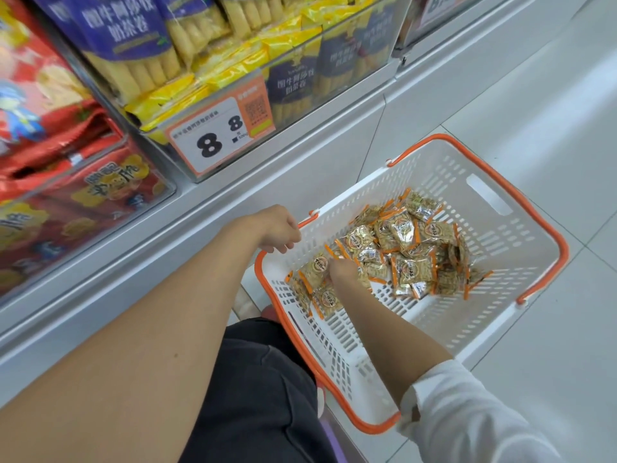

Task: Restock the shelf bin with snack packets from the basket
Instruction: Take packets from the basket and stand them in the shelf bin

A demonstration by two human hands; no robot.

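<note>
A white plastic basket (494,248) with orange rim and handles sits on the floor below the shelves. Several small clear snack packets (404,242) with orange edges lie heaped inside it. My left hand (278,228) grips the basket's near-left rim, fingers curled over the edge. My right hand (345,274) reaches down into the basket, and its fingers close on a cluster of packets (317,282) at the near end; the fingertips are hidden. The clear shelf bin (213,95) above holds yellow and purple snack bags.
A price tag reading 8.8 (217,138) hangs on the bin's front. A bin of red snack bags (66,182) stands at left. The white shelf base (233,202) runs diagonally beside the basket. My dark trouser leg (253,389) is below; white floor tiles lie at right.
</note>
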